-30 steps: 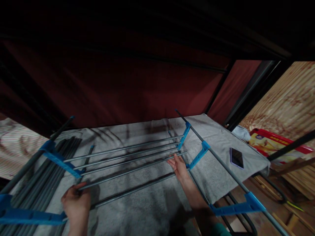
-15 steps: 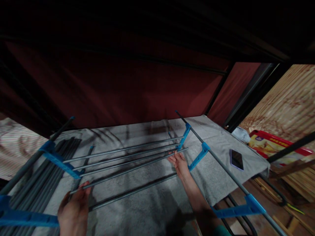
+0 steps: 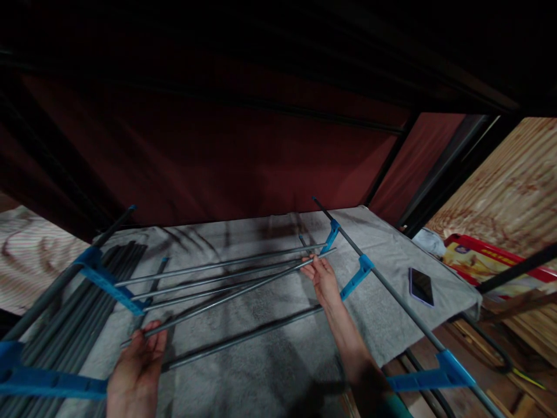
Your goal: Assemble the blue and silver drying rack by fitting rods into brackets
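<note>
Gray tube (image 3: pixel 213 304) is lying slantwise across both hands at about 7 o'clock from the view center, its far end pointing between 2 and 3 o'clock. The fingers of the left hand (image 3: pixel 137 366), between 7 and 8 o'clock, are curling loosely around the near end, and a short length is projecting past them. The thumb and fingertips of the right hand (image 3: pixel 322 276), between 4 and 5 o'clock, are closing on the tube in a light pinch just short of its far end.

Three crosswise tubes (image 3: pixel 195 269) are running just beyond the held tube, their left ends meeting a left blue bracket (image 3: pixel 111 284) between 8 and 9 o'clock. A lower tube (image 3: pixel 239 338) is running on the near side, between 6 and 7 o'clock. A right blue bracket (image 3: pixel 357 277) is projecting from a long pole (image 3: pixel 404 306) at 4 o'clock.

Farther out, a bundle of tubes (image 3: pixel 82 313) is lying between 8 and 9 o'clock. Gray cloth (image 3: pixel 261 383) is covering the surface at 6 o'clock. A phone (image 3: pixel 421 285) is resting on it between 3 and 4 o'clock. A red-and-yellow box (image 3: pixel 483 261) is sitting just past 3 o'clock. A dark red panel (image 3: pixel 261 168) is standing at 12 o'clock.
</note>
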`<move>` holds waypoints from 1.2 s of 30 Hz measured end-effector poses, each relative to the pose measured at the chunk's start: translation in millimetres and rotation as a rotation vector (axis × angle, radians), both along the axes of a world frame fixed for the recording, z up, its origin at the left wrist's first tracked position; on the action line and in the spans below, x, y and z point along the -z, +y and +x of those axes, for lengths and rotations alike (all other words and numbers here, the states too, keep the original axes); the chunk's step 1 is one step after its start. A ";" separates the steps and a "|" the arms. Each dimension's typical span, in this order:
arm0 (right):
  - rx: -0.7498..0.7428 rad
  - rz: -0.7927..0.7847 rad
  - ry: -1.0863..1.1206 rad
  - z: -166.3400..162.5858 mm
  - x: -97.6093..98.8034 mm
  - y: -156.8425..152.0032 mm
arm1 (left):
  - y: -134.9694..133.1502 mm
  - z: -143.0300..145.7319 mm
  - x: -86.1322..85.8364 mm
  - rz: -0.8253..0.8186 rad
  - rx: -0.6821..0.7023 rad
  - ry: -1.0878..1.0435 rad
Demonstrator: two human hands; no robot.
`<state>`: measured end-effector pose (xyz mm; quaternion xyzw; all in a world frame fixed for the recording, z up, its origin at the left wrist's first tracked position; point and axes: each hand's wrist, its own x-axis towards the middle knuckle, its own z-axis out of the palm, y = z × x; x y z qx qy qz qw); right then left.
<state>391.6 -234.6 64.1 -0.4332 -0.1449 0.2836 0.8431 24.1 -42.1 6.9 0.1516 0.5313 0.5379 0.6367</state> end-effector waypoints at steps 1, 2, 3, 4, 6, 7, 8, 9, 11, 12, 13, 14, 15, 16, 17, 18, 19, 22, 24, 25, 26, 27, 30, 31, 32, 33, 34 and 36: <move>0.005 0.000 -0.006 0.9 -2.9 1.6 | -0.7 2.3 -2.4 -0.048 -0.027 -0.036; 0.010 0.000 -0.012 1.8 -5.5 3.3 | -1.3 4.1 -4.1 -0.088 -0.050 -0.071; 0.013 0.001 -0.017 2.7 -7.8 5.0 | -1.7 5.3 -5.2 -0.110 -0.062 -0.099; 0.014 0.003 -0.021 3.7 -9.9 6.6 | -2.1 6.0 -5.4 -0.109 -0.060 -0.112; 0.017 0.009 -0.021 5.5 -13.5 9.8 | -3.1 6.3 -4.5 -0.085 -0.045 -0.124; 0.018 0.013 -0.018 6.3 -15.1 11.4 | -3.7 6.3 -3.9 -0.073 -0.043 -0.128; 0.019 0.016 -0.015 7.1 -16.5 12.8 | -4.5 6.4 -3.6 -0.067 -0.048 -0.132; 0.021 0.018 -0.012 7.7 -17.8 14.0 | -5.3 6.7 -3.8 -0.067 -0.060 -0.135; 0.021 0.018 -0.012 8.4 -19.7 15.5 | -6.9 7.8 -5.7 -0.081 -0.086 -0.143; 0.020 0.018 -0.013 8.5 -20.3 15.6 | -7.5 8.7 -7.3 -0.093 -0.093 -0.147; 0.014 0.021 -0.013 8.5 -20.4 15.3 | -8.1 9.6 -9.1 -0.103 -0.096 -0.148; 0.009 0.026 -0.010 8.4 -20.2 14.5 | -8.5 10.7 -10.9 -0.110 -0.098 -0.148; 0.004 0.031 -0.005 8.3 -19.4 13.3 | -9.0 11.8 -12.6 -0.118 -0.101 -0.146; 0.002 0.035 0.004 8.3 -18.0 11.6 | -9.4 12.9 -13.9 -0.123 -0.104 -0.145; 0.002 0.035 0.014 8.4 -16.0 9.6 | -9.9 13.9 -14.9 -0.126 -0.106 -0.145; 0.005 0.032 0.025 8.7 -13.2 7.4 | -10.4 14.8 -15.4 -0.126 -0.103 -0.145; 0.010 0.027 0.035 9.1 -9.6 4.9 | -11.1 15.5 -15.4 -0.120 -0.092 -0.147; 0.033 -0.001 0.076 11.0 5.2 -2.6 | -13.4 17.2 -13.5 -0.090 -0.034 -0.158; 0.050 -0.024 0.109 12.4 17.4 -7.1 | -15.6 18.7 -11.6 -0.073 -0.005 -0.167; 0.059 -0.039 0.125 13.0 23.8 -9.1 | -17.0 19.9 -10.7 -0.063 0.004 -0.169; 0.067 -0.054 0.140 13.5 30.1 -10.9 | -18.8 21.5 -10.1 -0.050 0.013 -0.168; 0.069 -0.069 0.155 13.9 36.4 -12.6 | -21.0 23.5 -9.7 -0.032 0.019 -0.165; 0.060 -0.120 0.204 14.5 54.3 -17.0 | -29.6 31.4 -10.2 0.028 0.060 -0.168; 0.054 -0.136 0.220 14.6 59.9 -18.2 | -32.9 34.4 -10.5 0.045 0.084 -0.175; 0.051 -0.151 0.235 14.7 65.4 -19.5 | -36.2 37.4 -10.6 0.062 0.111 -0.184; 0.051 -0.164 0.249 14.9 70.8 -20.6 | -39.3 40.4 -10.4 0.074 0.138 -0.191; 0.053 -0.175 0.258 15.2 76.2 -21.8 | -42.1 43.3 -9.6 0.081 0.162 -0.193; 0.050 -0.195 0.264 16.3 86.4 -24.2 | -46.6 48.3 -6.0 0.084 0.196 -0.161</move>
